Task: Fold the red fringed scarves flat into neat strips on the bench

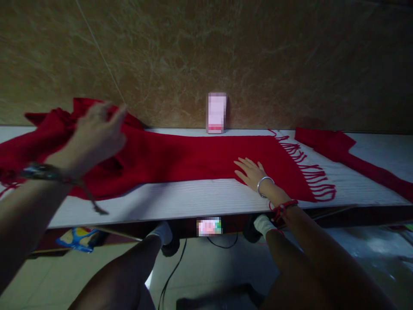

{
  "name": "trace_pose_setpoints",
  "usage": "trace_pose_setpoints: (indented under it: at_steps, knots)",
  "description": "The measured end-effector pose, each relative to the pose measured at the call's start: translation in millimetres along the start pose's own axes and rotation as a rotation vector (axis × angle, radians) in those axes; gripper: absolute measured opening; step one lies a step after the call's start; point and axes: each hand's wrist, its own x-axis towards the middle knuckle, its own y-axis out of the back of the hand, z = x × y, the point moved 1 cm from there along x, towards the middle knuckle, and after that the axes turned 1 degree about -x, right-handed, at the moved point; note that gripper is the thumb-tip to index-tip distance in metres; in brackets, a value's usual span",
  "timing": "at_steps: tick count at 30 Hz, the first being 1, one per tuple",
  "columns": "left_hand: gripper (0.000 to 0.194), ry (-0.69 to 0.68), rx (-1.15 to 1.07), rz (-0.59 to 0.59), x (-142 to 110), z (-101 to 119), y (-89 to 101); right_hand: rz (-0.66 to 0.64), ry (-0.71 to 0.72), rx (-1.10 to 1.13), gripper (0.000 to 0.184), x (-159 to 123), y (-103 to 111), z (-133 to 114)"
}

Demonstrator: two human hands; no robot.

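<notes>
A long red scarf (pixel 193 157) with a fringed end (pixel 309 172) lies spread across a white table (pixel 200 200). My right hand (pixel 250 171) rests flat on the scarf near its right end, fingers stretched out, a silver bangle on the wrist. My left hand (pixel 97 133) is raised above the table at the left, fingers closed on the bunched left end of the scarf (pixel 48 125), lifting it off the surface.
A second red cloth (pixel 342 150) lies at the table's right. A small pink box (pixel 217 113) stands against the brown marbled wall (pixel 226 56). Below the table are my legs, a black cable (pixel 174 271) on the tiled floor and a blue-yellow package (pixel 79 237).
</notes>
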Motion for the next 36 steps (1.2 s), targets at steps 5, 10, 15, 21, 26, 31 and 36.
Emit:
trace_pose_setpoints:
  at_steps: [5,10,15,21,26,31,36]
  knots:
    - [0.05,-0.472,-0.169,-0.258,-1.8,57.9,-55.6,0.03,0.008,0.011,0.045,0.7,-3.6,2.3]
    - [0.044,-0.605,-0.284,-0.443,-10.2,73.0,-83.5,0.039,0.033,0.024,0.046,-2.2,-2.6,3.0]
    - [0.035,-0.559,-0.333,-0.395,-20.2,66.6,-71.1,0.015,0.046,0.009,0.048,-6.6,-2.1,8.1]
    - [0.028,-0.636,-0.418,-0.62,-49.6,75.1,-43.3,-0.092,0.068,-0.001,0.051,-11.2,8.6,17.0]
    - [0.027,-0.637,-0.357,-0.723,-60.0,77.3,-37.6,-0.177,-0.001,0.015,0.057,-18.4,25.9,19.8]
    - [0.036,-0.627,-0.434,-0.792,-60.0,71.3,-31.8,-0.242,-0.062,0.046,0.061,-31.0,27.5,32.1]
    - [0.043,-0.53,-0.52,-0.572,-55.7,73.9,-55.1,-0.168,-0.054,0.013,0.066,-42.2,14.1,37.4]
